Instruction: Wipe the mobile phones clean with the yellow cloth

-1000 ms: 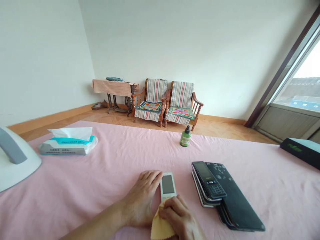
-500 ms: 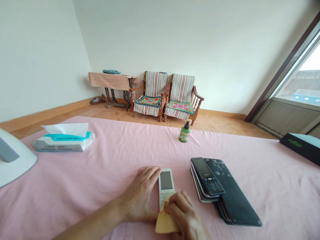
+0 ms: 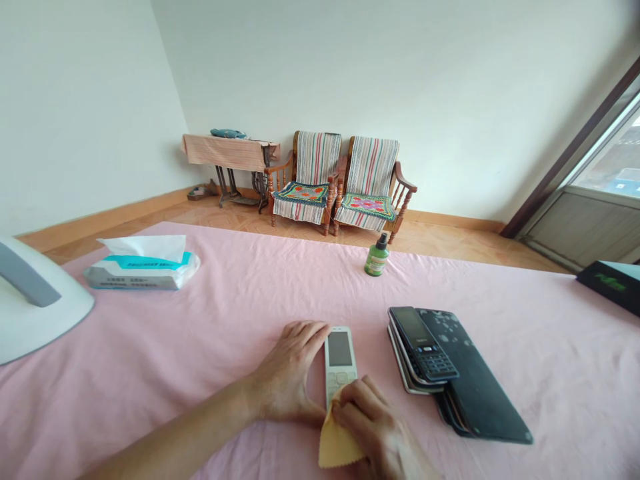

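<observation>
On creased fabric [image 3: 225, 313], white phone [image 3: 340, 350], zigzag-edged cloth [image 3: 336, 443]

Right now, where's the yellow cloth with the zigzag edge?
Head view, bottom centre: the yellow zigzag-edged cloth is bunched in the bare right hand, at the lower end of the white keypad phone, left of the black keypad phone.

Pale walls [image 3: 425, 87] meet in a corner at the left, with an orange-brown baseboard [image 3: 115, 213] along the bottom. The floor [image 3: 215, 215] is tan and patterned. By the back wall stand 2 wooden armchairs [image 3: 407, 183] with striped covers [image 3: 375, 167] and bright seat mats [image 3: 303, 193]. Beside them, a small table [image 3: 266, 160] wears a pinkish cloth [image 3: 225, 152]. Daylight shows through a window [image 3: 613, 157] at the right, above a gray panel [image 3: 565, 223].
</observation>
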Demonstrator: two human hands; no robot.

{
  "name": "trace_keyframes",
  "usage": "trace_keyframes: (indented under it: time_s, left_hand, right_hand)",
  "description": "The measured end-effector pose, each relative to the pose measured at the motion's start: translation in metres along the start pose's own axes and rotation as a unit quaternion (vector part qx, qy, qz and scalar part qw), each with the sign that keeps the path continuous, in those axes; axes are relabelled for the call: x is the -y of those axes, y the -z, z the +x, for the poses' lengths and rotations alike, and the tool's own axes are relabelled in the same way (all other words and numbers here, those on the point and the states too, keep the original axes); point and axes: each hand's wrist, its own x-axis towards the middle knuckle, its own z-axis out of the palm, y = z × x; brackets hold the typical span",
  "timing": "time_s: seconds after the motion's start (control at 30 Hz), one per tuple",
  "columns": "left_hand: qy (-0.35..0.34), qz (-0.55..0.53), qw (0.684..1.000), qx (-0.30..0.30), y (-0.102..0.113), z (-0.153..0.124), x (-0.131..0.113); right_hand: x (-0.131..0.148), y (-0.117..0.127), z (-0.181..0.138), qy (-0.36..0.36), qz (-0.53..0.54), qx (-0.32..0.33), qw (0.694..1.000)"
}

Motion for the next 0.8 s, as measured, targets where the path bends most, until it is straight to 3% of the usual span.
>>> trace_keyframes:
  time_s: [0.2,0.47,0.67,0.8]
  left_hand:
    - [0.001,-0.008,1.000,0.008,0.002,0.001,-0.003]
    - [-0.004,0.002,1.000,0.001,-0.001,0.000,0.000]
    - [-0.003,0.009,1.000,0.002,-0.002,-0.001,0.000]
    - [-0.010,0.010,1.000,-0.003,-0.003,-0.001,0.000]
  right_hand:
    - [0.002,0.013,0.001,-0.059,0.001,-0.005,0.998]
    - [0.019,0.011,0.007,-0.069,0.033,0.025,0.997]
    - [0.008,0.018,0.003,-0.122,0.018,-0.021,0.992]
    - [0.011,0.016,0.006,-0.110,0.021,-0.022,0.994]
